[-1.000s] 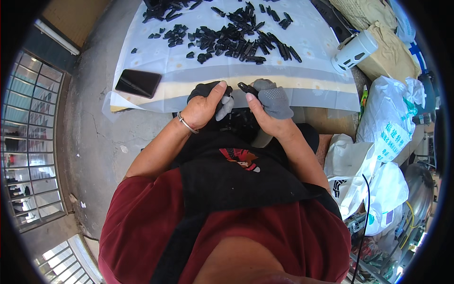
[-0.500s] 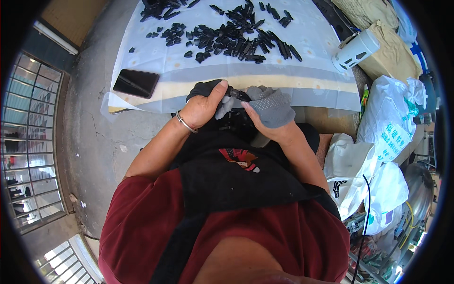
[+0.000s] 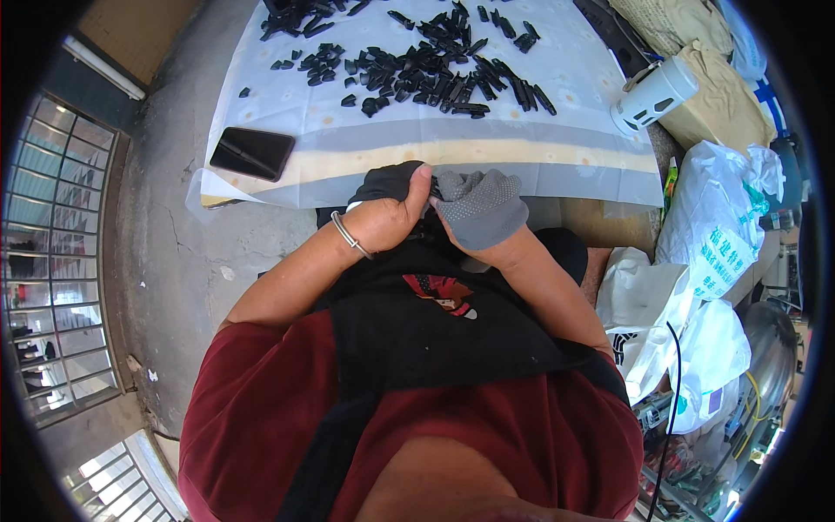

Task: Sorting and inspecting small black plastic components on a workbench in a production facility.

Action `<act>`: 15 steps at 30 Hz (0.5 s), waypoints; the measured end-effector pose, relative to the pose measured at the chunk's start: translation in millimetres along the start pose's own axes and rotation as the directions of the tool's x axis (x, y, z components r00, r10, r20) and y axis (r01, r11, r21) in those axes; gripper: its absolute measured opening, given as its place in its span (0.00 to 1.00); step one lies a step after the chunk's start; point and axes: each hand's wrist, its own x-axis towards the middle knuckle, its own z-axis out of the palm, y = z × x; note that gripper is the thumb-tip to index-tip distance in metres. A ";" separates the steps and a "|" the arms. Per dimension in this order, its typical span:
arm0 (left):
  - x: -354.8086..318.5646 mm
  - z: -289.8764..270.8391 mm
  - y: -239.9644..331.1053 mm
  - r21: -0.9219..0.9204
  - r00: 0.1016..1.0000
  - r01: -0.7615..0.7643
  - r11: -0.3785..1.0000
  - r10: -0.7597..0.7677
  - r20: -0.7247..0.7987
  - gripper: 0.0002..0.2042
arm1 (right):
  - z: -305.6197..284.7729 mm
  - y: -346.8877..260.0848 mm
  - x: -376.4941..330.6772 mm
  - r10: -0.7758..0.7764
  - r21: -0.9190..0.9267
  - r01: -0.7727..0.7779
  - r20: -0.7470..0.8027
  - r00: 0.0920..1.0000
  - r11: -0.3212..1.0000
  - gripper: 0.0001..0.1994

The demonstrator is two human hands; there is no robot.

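In front of my apron, just past the table's near edge, my hands meet with fingers curled. A black glove with the thumb bare covers my left hand (image 3: 389, 198), and a metal bangle circles that wrist. My right hand (image 3: 483, 209) wears a grey dotted glove that leaves the thumb bare. Pinched between the two is a small black plastic part (image 3: 437, 188), mostly hidden by the fingers. Beyond them, a loose pile of similar black plastic pieces (image 3: 409, 74) lies spread over the table.
A patterned cloth under clear plastic covers the table (image 3: 557, 152). A dark phone (image 3: 252, 154) lies at its near left corner. On the right stand a white cup (image 3: 654, 94), a brown paper bag (image 3: 722, 96) and white plastic bags (image 3: 709, 230). Barred windows (image 3: 61, 261) are at left.
My hands have drawn closer together, the right one moving left. The black part, plainly visible before, is now mostly covered by my fingers.
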 end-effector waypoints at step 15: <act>70.4 -27.7 -86.2 0.654 0.969 0.230 0.720 -0.107 -0.224 0.13 | 14.2 60.8 78.8 0.468 0.046 -0.497 0.271 0.841 0.867 0.21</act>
